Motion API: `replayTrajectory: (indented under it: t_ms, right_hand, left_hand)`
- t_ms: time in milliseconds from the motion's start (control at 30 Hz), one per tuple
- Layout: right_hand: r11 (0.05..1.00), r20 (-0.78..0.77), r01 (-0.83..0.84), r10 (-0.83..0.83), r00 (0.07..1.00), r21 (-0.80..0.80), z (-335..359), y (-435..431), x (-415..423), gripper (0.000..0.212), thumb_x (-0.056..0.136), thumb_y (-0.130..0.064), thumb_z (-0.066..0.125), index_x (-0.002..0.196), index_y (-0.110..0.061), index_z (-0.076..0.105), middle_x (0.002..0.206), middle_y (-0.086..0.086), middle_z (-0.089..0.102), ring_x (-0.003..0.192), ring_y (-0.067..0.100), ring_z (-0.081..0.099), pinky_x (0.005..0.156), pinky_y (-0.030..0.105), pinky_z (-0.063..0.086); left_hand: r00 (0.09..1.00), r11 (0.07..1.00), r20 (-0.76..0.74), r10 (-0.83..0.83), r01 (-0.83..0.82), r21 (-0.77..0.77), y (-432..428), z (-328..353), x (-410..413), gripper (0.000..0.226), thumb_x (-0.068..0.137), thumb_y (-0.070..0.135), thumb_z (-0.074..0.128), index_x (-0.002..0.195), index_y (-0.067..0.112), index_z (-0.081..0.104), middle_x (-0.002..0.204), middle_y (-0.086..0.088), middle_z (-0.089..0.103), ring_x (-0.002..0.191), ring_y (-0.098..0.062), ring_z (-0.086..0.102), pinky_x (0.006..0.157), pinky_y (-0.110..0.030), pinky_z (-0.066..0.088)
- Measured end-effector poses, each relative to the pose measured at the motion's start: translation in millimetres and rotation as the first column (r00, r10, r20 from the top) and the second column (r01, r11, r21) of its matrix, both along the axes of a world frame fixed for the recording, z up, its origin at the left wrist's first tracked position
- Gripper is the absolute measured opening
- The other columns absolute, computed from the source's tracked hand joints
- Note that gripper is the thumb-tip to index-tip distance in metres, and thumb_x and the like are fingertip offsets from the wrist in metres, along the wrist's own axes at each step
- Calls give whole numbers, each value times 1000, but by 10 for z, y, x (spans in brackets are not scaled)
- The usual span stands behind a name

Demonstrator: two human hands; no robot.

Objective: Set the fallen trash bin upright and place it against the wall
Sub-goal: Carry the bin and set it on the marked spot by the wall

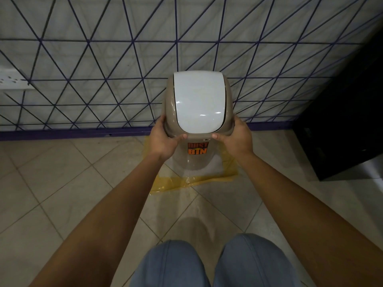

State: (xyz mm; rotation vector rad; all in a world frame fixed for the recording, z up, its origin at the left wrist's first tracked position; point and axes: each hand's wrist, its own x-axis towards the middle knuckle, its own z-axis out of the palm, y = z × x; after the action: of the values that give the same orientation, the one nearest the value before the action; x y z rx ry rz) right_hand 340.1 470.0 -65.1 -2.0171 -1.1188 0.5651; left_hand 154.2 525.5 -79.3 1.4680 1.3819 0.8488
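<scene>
Wall: pale panels crossed by dark purple lines fill the top of our view, with a purple skirting strip at the base.
Floor: beige tiles laid on the diagonal, our knees in blue trousers at the bottom edge.
Trash bin: the grey bin stands upright just in front of the wall, its white swing lid facing us and an orange "DUST BIN" sticker on its front.
Under the bin: a yellow-edged plastic sheet lies on the tiles.
Left hand: our left hand grips the lid rim on its left side, thumb on the front edge.
Right hand: our right hand clasps the opposite side the same way.
Right edge: a dark cabinet stands beside the wall, apart from the bin.
</scene>
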Motion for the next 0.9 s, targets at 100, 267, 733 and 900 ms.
replayTrajectory:
  t_ms: [100, 267, 733, 900]
  right_hand:
    - [1000, 46, -8, 9, 999, -20, -13, -40, -11, 82, 74, -28, 78, 142, -10, 38, 138, 13, 47, 129, 28, 43, 106, 39, 40]
    - [1000, 37, -3, 4, 999, -21, -52, -79, -39, 80, 79, -28, 74, 145, -10, 32, 144, 13, 41, 133, 28, 39, 106, 37, 37]
    - [999, 32, -28, 29, 999, -32, -73, -60, -8, 78, 80, -25, 72, 146, -11, 33, 144, 12, 42, 133, 27, 38, 109, 39, 36]
    - [998, 28, -39, 40, 999, -52, -81, -59, -10, 78, 82, -26, 70, 147, -11, 29, 147, 12, 36, 136, 28, 35, 112, 41, 33]
  left_hand:
    - [999, 999, -3, 44, -44, -16, -13, -28, -28, 90, 69, 24, 81, 144, 20, 31, 137, -2, 52, 117, -16, 51, 98, -35, 46]
    - [991, 989, 15, 130, -128, -68, -74, -93, -63, 83, 72, 34, 79, 141, 19, 38, 117, 3, 61, 111, -18, 58, 95, -42, 50]
    - [984, 985, 36, 172, -171, -34, -140, -52, -9, 54, 84, 22, 68, 133, 14, 47, 112, -2, 65, 101, -15, 62, 85, -27, 50]
    - [991, 991, -30, 130, -129, 28, -119, -4, 38, 56, 84, 18, 67, 136, 14, 44, 128, -4, 58, 115, -18, 56, 98, -36, 48]
